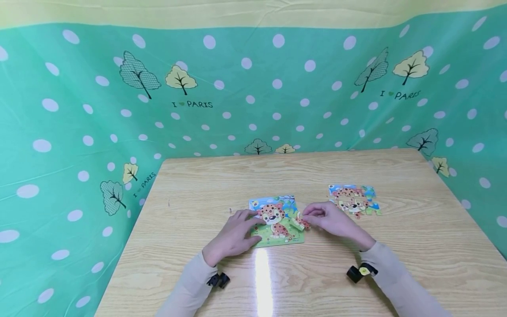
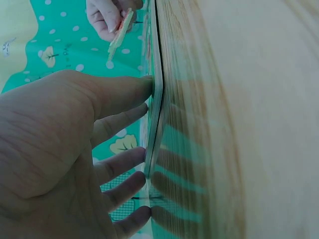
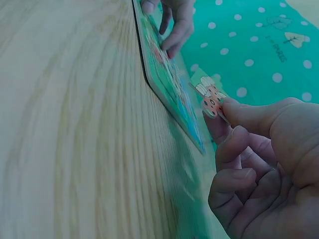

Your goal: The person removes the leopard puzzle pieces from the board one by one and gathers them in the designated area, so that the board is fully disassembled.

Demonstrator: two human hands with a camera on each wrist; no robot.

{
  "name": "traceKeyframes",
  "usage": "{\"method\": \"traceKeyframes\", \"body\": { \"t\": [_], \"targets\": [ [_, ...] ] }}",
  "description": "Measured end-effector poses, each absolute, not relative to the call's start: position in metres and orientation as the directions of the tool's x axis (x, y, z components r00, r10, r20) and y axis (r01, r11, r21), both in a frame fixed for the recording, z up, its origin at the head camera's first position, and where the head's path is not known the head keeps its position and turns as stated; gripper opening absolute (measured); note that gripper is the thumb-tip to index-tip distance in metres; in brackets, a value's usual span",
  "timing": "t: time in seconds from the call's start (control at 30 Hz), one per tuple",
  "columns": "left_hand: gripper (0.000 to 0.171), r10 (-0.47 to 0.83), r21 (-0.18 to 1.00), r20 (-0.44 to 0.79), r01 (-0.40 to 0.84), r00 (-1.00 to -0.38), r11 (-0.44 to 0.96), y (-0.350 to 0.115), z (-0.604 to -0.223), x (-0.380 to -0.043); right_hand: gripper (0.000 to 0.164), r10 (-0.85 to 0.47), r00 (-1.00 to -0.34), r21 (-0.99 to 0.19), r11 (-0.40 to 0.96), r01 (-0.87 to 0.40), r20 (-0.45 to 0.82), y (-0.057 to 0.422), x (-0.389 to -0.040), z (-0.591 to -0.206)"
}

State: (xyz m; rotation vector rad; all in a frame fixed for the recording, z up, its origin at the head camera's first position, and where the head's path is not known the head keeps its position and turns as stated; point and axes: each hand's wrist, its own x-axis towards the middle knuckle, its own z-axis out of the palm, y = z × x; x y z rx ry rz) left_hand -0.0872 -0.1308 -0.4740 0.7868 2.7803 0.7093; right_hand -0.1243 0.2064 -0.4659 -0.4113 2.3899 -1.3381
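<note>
A flat puzzle board (image 1: pixel 263 233) printed with a cartoon leopard on grass lies on the table. My left hand (image 1: pixel 236 233) rests at its left side, fingers spread; in the left wrist view the thumb touches the board's edge. Over the board's right edge, my right hand (image 1: pixel 332 218) pinches a puzzle piece (image 3: pixel 209 97) between thumb and forefinger, its other fingers curled loosely. Green, white and spotted orange show on that piece, which is tilted and held off the table. Several joined puzzle pieces (image 1: pixel 350 201) showing a leopard's face lie to the right, beyond the right hand.
The wooden table (image 1: pixel 214 180) has a bright light reflection near the front. A green polka-dot cloth (image 1: pixel 229 88) hangs behind and along the sides. Black wrist cameras sit on the left cuff (image 1: pixel 194 281) and right cuff (image 1: pixel 390 273).
</note>
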Motion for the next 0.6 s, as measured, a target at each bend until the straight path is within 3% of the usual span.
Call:
{"method": "traceKeyframes", "body": {
  "t": [0.27, 0.6],
  "targets": [
    [0.043, 0.533, 0.487, -0.028, 0.454, -0.846, 0.746, -0.130, -0.474, -0.087, 0.025, -0.342, -0.935, -0.804, 0.580, -0.129, -0.096, 0.240, -0.126, -0.464],
    [0.043, 0.524, 0.492, -0.041, 0.439, -0.851, 0.752, -0.130, -0.474, -0.087, 0.031, -0.205, -0.972, -0.791, 0.610, -0.036, -0.114, 0.283, -0.121, -0.455]
  ]
}}
